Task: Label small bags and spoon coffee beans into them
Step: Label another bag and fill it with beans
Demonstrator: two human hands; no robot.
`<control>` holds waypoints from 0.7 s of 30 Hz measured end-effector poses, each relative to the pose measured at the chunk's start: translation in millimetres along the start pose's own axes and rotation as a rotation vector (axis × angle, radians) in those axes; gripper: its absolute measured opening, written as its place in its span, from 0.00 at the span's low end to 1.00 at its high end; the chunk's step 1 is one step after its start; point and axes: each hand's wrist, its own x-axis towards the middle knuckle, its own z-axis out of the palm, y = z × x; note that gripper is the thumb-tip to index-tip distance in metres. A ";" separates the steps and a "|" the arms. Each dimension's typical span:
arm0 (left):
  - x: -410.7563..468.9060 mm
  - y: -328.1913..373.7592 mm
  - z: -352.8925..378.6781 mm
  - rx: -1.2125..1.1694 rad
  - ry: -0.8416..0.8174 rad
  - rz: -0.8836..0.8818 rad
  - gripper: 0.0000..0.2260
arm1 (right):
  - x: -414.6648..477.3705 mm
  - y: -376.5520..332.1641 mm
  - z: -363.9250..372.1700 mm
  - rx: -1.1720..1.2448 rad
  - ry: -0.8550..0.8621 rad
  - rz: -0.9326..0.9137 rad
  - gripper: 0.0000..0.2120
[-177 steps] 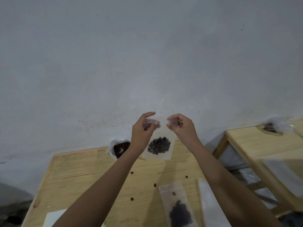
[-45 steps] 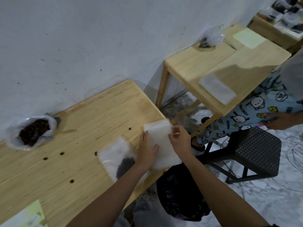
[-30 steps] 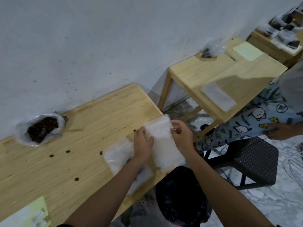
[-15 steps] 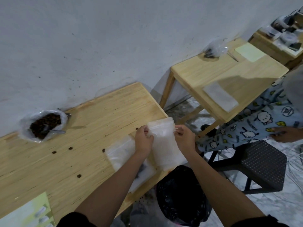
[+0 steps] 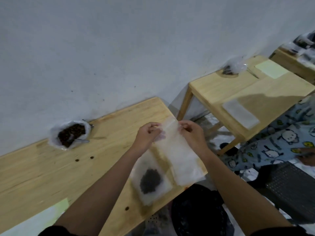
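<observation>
Label sheet: a pale green and white label sheet point(image 5: 42, 217) lies flat at the near left edge of the counter point(image 5: 42, 176).
Under the counter: a black sack point(image 5: 196, 210) sits below the near right edge.
Filled bag: a small clear filled bag point(image 5: 150, 182) lies flat near the counter's right end with a dark heap of beans in its lower half. Its top runs under the left wrist.
Held bag: an empty frosted bag point(image 5: 179, 154) is just right of the filled one. Its top edge is raised and its lower end reaches the counter's right edge. Whether it is one bag or several, I cannot tell.
Left grip: the left grip point(image 5: 147, 136) has curled fingers pinching the bag's top left corner.
Right grip: the right grip point(image 5: 192, 133) pinches the top right corner.
Loose beans: a few loose beans point(image 5: 92, 157) lie scattered on the wood.
Bean supply: an open white bag of coffee beans point(image 5: 70, 133) sits against the wall, well apart to the left, with a metal spoon point(image 5: 76, 139) lying in it.
Beyond: a second counter point(image 5: 230, 89) stands across a gap, with a seated person point(image 5: 281, 145) beside it.
</observation>
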 end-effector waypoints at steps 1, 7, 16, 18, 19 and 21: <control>-2.6 9.4 -15.7 0.031 -0.039 0.001 0.04 | 3.6 -12.5 11.6 0.001 -0.053 -0.033 0.11; -38.5 53.0 -114.4 0.098 0.126 0.034 0.06 | 4.9 -87.1 94.8 -0.133 -0.217 -0.318 0.08; -109.9 94.2 -200.4 0.020 0.387 0.196 0.09 | -42.4 -194.2 194.9 0.124 -0.550 -0.312 0.02; -121.6 97.9 -211.9 0.000 0.397 0.227 0.09 | -50.8 -210.4 208.7 0.231 -0.643 -0.210 0.02; -126.0 98.3 -217.3 -0.004 0.404 0.236 0.09 | -53.8 -216.9 214.5 0.260 -0.672 -0.174 0.02; -131.9 96.5 -227.4 0.031 0.416 0.263 0.10 | -59.3 -227.4 225.2 0.306 -0.707 -0.112 0.03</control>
